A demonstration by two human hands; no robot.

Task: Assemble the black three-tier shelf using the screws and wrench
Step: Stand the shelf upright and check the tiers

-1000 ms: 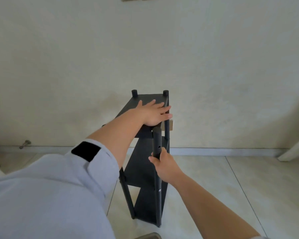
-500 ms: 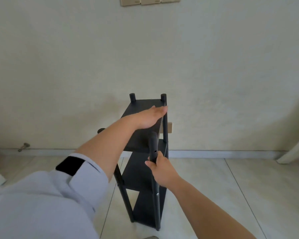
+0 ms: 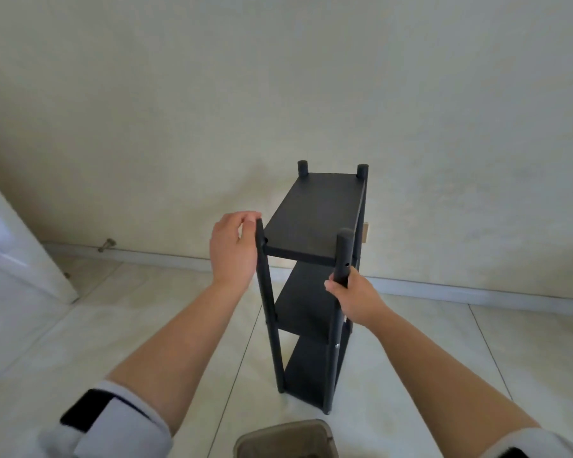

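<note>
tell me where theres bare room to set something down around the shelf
The top board of the black three-tier shelf is bare between its four posts. Open tile floor lies right of the shelf, up to the baseboard. The near posts are crowded: left hand and right hand grip them.

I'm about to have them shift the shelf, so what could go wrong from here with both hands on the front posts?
1. The black shelf is tall and narrow on smooth floor tiles; a push could tip it.
2. The left hand only pinches the front left post at its top, so it might slip.
3. The right hand grips the front right post; an unfastened joint could shift.
</note>
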